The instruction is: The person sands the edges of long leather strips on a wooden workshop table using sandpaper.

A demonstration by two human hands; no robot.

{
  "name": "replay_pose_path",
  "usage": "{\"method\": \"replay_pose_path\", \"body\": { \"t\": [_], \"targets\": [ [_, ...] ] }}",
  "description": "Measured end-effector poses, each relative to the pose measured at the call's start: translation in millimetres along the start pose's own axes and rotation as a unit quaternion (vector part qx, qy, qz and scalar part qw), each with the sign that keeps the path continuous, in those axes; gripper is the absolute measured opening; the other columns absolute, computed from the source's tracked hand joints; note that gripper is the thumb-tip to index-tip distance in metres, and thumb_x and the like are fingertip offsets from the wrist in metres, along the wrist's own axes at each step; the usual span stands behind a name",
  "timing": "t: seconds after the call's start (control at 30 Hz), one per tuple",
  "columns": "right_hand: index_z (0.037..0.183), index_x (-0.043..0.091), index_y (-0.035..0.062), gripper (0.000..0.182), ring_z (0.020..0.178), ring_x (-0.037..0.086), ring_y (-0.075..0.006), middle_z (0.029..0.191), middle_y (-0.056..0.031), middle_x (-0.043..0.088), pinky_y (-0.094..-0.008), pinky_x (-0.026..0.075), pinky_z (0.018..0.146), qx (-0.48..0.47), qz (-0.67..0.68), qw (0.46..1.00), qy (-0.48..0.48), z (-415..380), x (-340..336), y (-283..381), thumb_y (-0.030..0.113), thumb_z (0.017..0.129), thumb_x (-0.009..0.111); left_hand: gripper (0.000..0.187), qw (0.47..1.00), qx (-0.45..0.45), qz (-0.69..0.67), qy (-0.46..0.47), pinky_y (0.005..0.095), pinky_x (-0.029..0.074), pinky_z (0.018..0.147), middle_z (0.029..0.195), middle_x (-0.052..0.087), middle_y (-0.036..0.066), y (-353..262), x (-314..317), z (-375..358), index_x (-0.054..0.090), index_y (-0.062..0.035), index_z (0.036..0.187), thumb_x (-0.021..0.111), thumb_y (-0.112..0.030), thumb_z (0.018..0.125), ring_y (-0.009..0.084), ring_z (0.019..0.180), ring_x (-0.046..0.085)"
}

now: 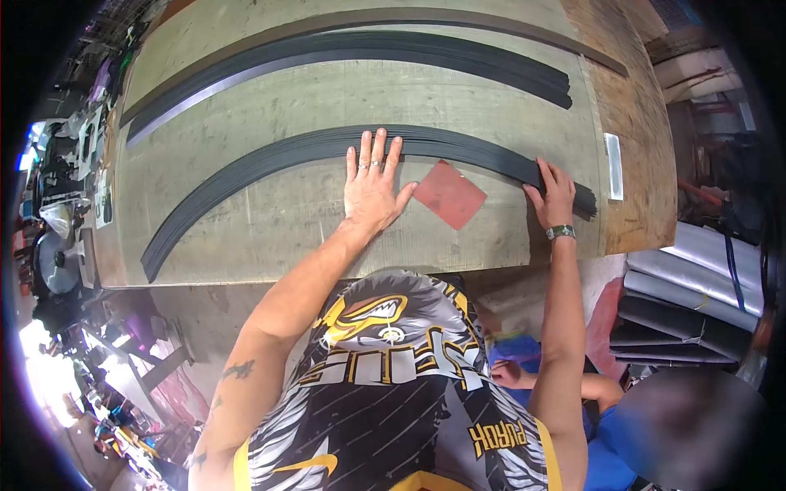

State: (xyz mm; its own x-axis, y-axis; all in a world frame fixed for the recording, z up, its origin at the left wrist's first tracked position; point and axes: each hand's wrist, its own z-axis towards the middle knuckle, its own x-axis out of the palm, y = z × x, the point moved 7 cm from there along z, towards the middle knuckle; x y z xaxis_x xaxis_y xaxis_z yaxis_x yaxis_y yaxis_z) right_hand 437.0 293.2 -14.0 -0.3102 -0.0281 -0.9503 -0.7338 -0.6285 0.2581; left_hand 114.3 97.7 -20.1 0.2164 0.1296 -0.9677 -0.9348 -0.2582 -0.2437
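Note:
A long bundle of thin dark strips (270, 153) lies across the table, nearest the body. My left hand (372, 186) rests flat with fingers spread, its fingertips on the middle of the bundle. At the bundle's right end, my right hand (555, 193) curls round the strips, thumb on the near edge and fingers on the far side. Between my hands lies a red square sheet (450, 195), close to the left thumb and touched by neither palm. Farther back sits a second bundle of dark strips (393, 46).
Behind the second bundle runs a long brown strip (327, 20) on the table (246, 233). A pale rectangular piece (613, 166) lies near the table's right edge. Rolled sheets (696, 282) are stacked at the right. Another person (610, 434) in blue is at the lower right.

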Motion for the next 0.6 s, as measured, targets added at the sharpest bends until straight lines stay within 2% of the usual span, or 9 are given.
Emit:
{"method": "replay_pose_path", "body": {
  "t": [0.27,0.37,0.47,0.53,0.6],
  "targets": [
    [0.153,0.057,0.0183,0.071,0.132,0.056,-0.0356,0.138,-0.0159,0.063,-0.0533,0.036,0.120,0.004,-0.002,1.000,0.004,-0.3,1.0,-2.1,0.025,0.087,0.084,0.094,1.000,-0.004,0.003,-0.008,0.0592,0.011,0.131,0.178,0.014,0.017,-2.3,-2.1,-2.0,0.024,-0.0136,0.171,0.065,-0.056,0.098,0.0398,0.165,0.010],
    [0.153,0.058,0.0171,0.073,0.127,0.057,-0.0383,0.137,-0.0167,0.063,-0.0498,0.040,0.114,-0.011,-0.003,1.000,-0.019,-0.8,-0.3,0.1,0.025,0.086,0.084,0.094,1.000,-0.007,0.004,-0.005,0.0593,0.011,0.131,0.178,0.014,0.017,-1.9,-0.7,-1.7,0.024,-0.0134,0.171,0.065,-0.055,0.098,0.0399,0.165,0.009],
    [0.154,0.056,0.0165,0.074,0.127,0.057,-0.0384,0.137,-0.0161,0.063,-0.0487,0.040,0.115,-0.008,0.001,1.000,-0.022,-0.9,-1.4,1.8,0.026,0.086,0.084,0.093,1.000,-0.007,0.006,0.003,0.0596,0.010,0.131,0.179,0.013,0.017,-2.8,0.3,-3.2,0.023,-0.0133,0.171,0.064,-0.055,0.099,0.0399,0.165,0.007],
    [0.157,0.052,0.0183,0.076,0.139,0.051,-0.0372,0.147,-0.0172,0.058,-0.0547,0.034,0.121,0.021,0.003,1.000,0.005,-1.1,4.9,-2.8,0.026,0.088,0.083,0.092,1.000,-0.007,0.002,0.007,0.0595,0.009,0.132,0.179,0.011,0.018,-2.0,2.4,-2.8,0.022,-0.0132,0.172,0.061,-0.056,0.101,0.0400,0.165,0.005],
    [0.160,0.048,0.0193,0.078,0.148,0.045,-0.0371,0.156,-0.0180,0.051,-0.0591,0.029,0.124,0.031,-0.013,0.999,0.008,-2.5,7.8,1.1,0.026,0.089,0.081,0.094,1.000,-0.001,-0.002,-0.010,0.0604,0.011,0.131,0.179,0.013,0.017,-1.9,1.9,-3.1,0.023,-0.0134,0.171,0.064,-0.056,0.099,0.0396,0.165,0.007]
  ]
}}
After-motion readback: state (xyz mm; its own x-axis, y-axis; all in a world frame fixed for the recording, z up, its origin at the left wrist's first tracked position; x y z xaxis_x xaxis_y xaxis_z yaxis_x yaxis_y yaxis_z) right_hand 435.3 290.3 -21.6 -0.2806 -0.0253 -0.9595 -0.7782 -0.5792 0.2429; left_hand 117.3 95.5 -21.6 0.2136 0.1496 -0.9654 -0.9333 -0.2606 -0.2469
